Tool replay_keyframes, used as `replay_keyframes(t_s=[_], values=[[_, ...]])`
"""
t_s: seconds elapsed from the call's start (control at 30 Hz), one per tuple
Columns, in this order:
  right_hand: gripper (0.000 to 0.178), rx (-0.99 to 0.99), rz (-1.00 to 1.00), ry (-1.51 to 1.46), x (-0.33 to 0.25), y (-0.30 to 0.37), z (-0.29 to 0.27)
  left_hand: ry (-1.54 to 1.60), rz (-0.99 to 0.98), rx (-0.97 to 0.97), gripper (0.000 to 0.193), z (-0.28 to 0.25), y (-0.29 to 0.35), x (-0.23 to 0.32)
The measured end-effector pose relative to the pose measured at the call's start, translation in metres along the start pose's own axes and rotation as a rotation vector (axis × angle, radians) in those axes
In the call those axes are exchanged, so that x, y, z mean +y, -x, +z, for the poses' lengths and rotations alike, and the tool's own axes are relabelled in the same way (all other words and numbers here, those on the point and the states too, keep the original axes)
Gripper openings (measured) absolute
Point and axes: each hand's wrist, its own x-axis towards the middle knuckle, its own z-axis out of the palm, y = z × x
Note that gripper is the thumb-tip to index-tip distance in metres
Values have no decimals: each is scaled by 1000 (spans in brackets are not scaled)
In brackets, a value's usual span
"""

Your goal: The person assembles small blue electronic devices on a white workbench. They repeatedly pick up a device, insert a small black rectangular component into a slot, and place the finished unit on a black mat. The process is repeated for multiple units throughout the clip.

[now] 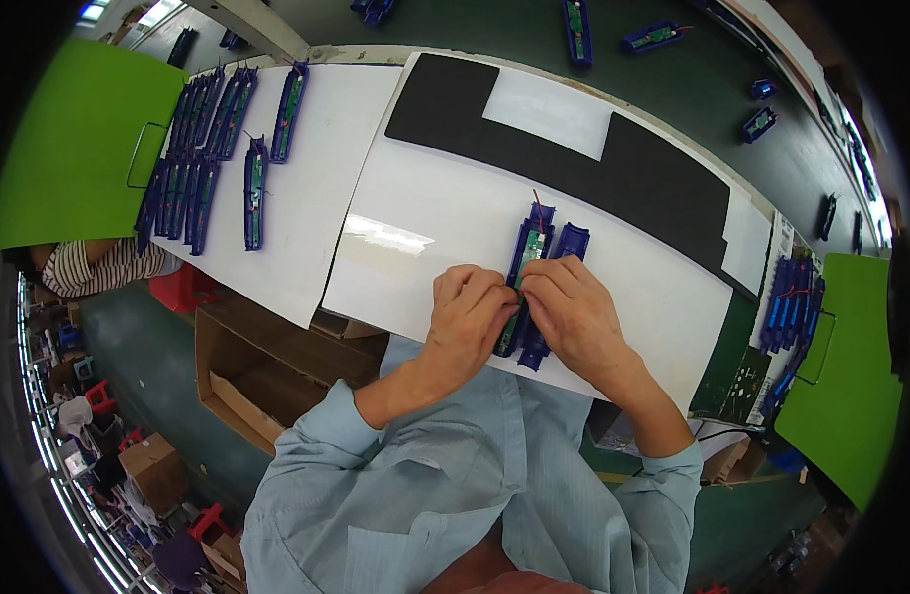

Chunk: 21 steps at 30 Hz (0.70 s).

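A long blue plastic housing [502,335] lies on the white work surface in front of me, with a narrow green circuit board [533,247] inside it. One thin red wire [537,198] sticks up from its far end. Close along its right side is a second blue housing half [574,240], partly covered by my hand. My left hand [470,309] is closed at the housing's left edge, fingers curled. Over the middle of the board my right hand [575,309] is closed too, thumb and forefinger pinched together. The fingertips of both hands nearly meet, and whatever lies between them is hidden.
Rows of blue housings with boards [192,193] lie at the left, near a green panel [79,148]. A black mat [554,134] lies beyond my hands. Several blue parts [791,307] sit at the right by another green panel [846,366]. A person's striped sleeve [103,267] shows at far left.
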Motion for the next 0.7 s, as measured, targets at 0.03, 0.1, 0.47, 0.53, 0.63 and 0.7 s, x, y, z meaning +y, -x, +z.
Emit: replay_keyframes(t_s=[0.03,0.1,0.47,0.53,0.63,0.7], values=[[15,-14,6,21,0,0,0,-38,39,2,27,0,0,1],[13,-18,25,44,-4,-2,-2,-113,116,5,28,1,1,2],[6,-243,288,-182,1,-14,-20,-45,178,-108,46,-11,42,6],[5,-232,295,-164,1,-15,-18,-75,200,-124,48,-8,45,3],[5,-255,304,-139,0,-17,-17,-74,224,-111,47,-6,45,1],[5,-253,306,-133,0,-17,-17,-72,226,-100,50,-6,44,0]])
